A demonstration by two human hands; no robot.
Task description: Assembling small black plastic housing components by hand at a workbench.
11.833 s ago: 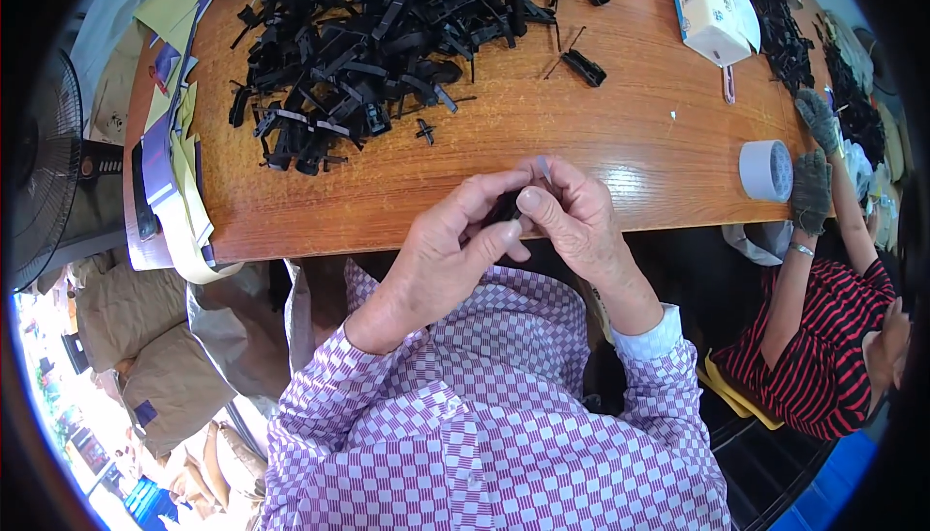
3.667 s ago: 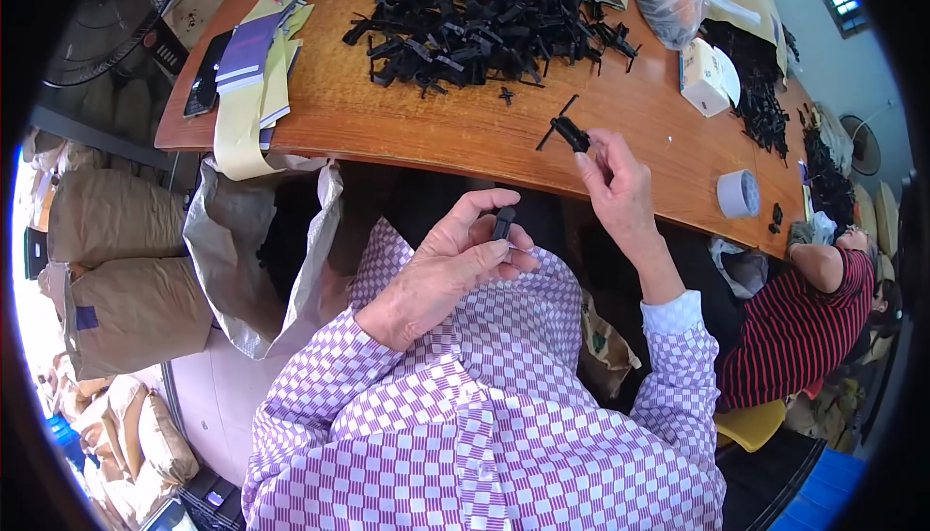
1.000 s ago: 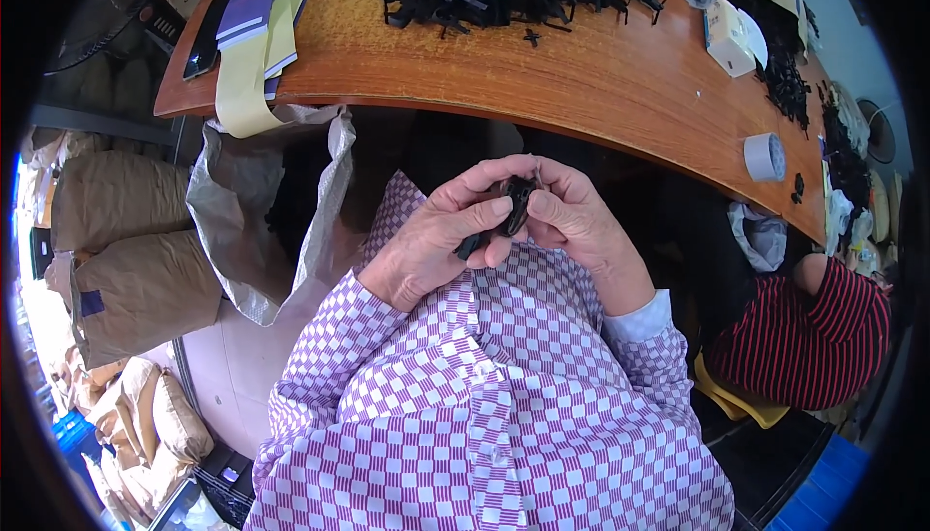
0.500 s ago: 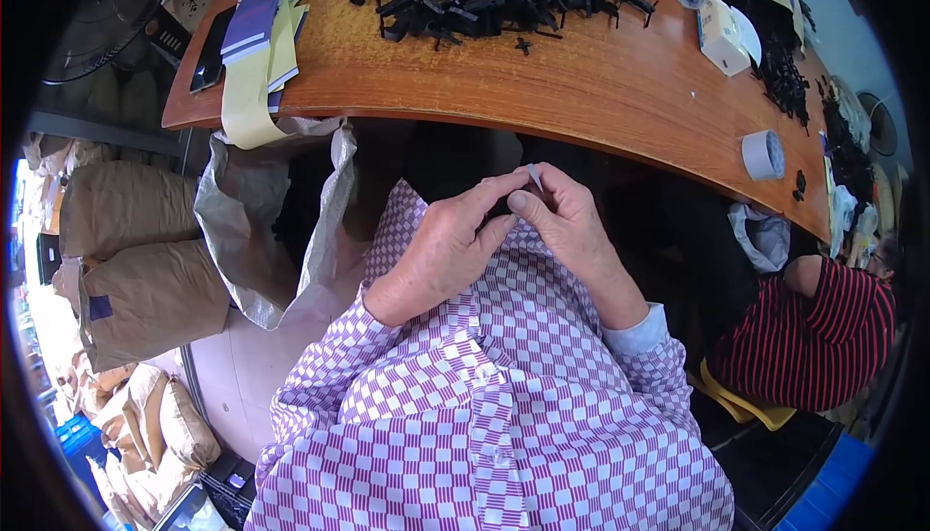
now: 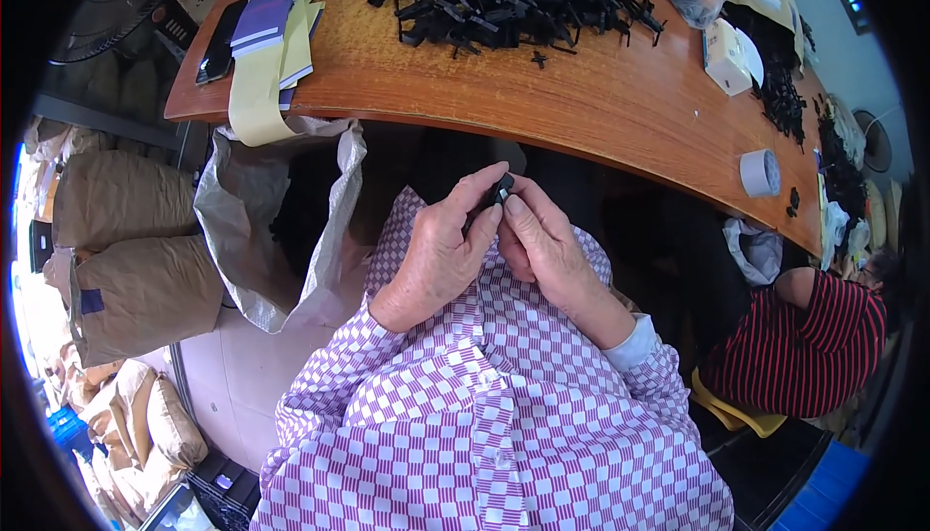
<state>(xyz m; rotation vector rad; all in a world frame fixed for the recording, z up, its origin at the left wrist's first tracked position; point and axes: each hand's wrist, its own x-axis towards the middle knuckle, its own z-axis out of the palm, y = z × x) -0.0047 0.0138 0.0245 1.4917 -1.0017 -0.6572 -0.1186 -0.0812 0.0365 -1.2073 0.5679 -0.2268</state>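
While both hands meet on the wearer's side of the table (image 5: 601, 119), clear of its near edge, a small black part (image 5: 504, 185) sits btwn the thumb tips & forefingers. L hand (image 5: 438, 245) & R hand (image 5: 544, 245) are abt equally near it; each has thumb & forefinger nearly closed, pinching the part. The visible end points up toward the table, tilted slightly R; the rest is hidden, so full long axis can't be told. Other fingers are curled; can't tell if they hold anything. Black-part pile (image 5: 513, 3): far side of table, w/ one loose piece (image 5: 539, 59) nearer the table's front edge. Open white sack (image 5: 336, 206): below table's L front. Tape roll (image 5: 759, 173): table's R end.
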